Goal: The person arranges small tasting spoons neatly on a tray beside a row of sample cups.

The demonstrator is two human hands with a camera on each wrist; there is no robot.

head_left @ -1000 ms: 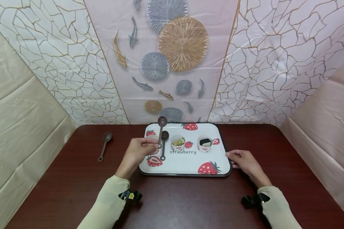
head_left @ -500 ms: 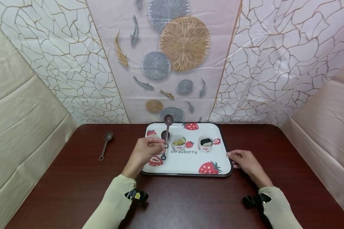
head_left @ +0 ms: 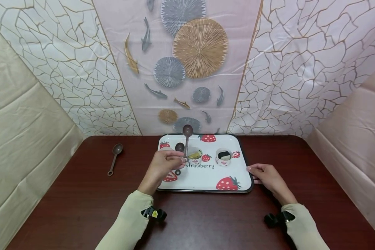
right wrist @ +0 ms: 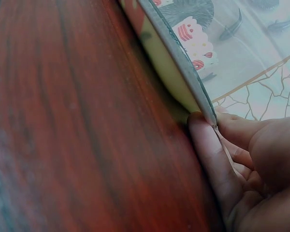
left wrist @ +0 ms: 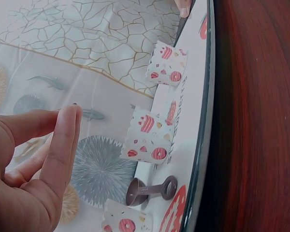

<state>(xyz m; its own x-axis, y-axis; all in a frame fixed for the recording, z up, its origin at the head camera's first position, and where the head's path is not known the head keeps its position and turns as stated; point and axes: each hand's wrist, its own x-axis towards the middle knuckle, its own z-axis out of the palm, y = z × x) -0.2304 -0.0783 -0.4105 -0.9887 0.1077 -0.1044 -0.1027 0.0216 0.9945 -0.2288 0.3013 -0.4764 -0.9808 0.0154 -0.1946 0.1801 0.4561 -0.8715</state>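
My left hand [head_left: 164,168] pinches the ring end of a brown measuring spoon [head_left: 187,131] and holds it bowl-up over the tray, where it overlaps the left edge of a paper cup [head_left: 195,161] with yellowish food. In the left wrist view the fingers hide this spoon. A second brown measuring spoon [left wrist: 154,188] lies on the strawberry-print tray [head_left: 200,181], partly behind the left hand. Another printed cup [left wrist: 128,223] stands beside it, mostly covered by the hand in the head view. My right hand [head_left: 270,178] grips the tray's right rim, thumb above and finger below.
A third brown measuring spoon [head_left: 115,159] lies on the dark red wooden table [head_left: 72,208], left of the tray. On the tray's right half stands a paper cup [head_left: 223,161] with black and white food. A patterned cloth [head_left: 203,80] rises behind the table.
My left hand has moved right with the measuring spoon, from beside the second spoon to the cup of yellowish food. The right hand has stayed at the tray rim.
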